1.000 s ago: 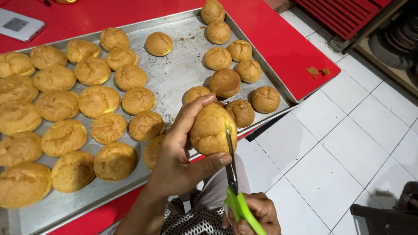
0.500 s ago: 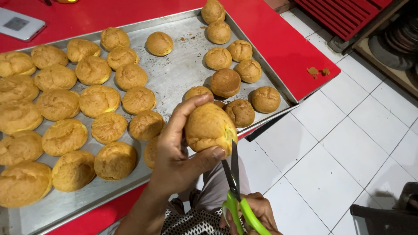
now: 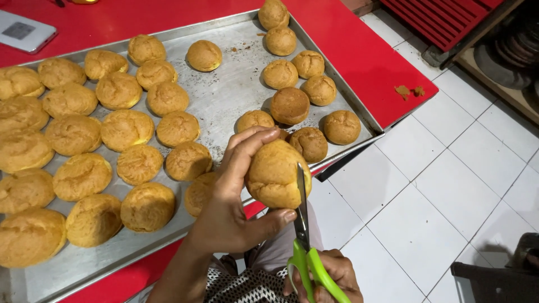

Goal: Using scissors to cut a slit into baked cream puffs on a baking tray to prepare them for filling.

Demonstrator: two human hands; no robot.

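My left hand point(image 3: 233, 210) holds a golden-brown puff pastry point(image 3: 273, 174) between thumb and fingers, just over the near edge of a metal baking tray point(image 3: 230, 92). My right hand point(image 3: 331, 278), at the bottom edge of the view, grips scissors with green handles point(image 3: 307, 255). Their steel blades point upward and press against the right side of the held pastry. Several more puffs lie on the tray, a dense group at left point(image 3: 84, 146) and a looser cluster at the far right point(image 3: 297, 95).
The tray rests on a red table point(image 3: 365, 50) with crumbs point(image 3: 409, 91) near its right corner. A white device point(image 3: 22, 31) lies at the far left. White floor tiles point(image 3: 449, 196) spread to the right; a red shutter point(image 3: 449, 19) and dark objects stand beyond.
My left hand has turned the pastry slightly and lowered it. The scissor blades have closed in against its right side.
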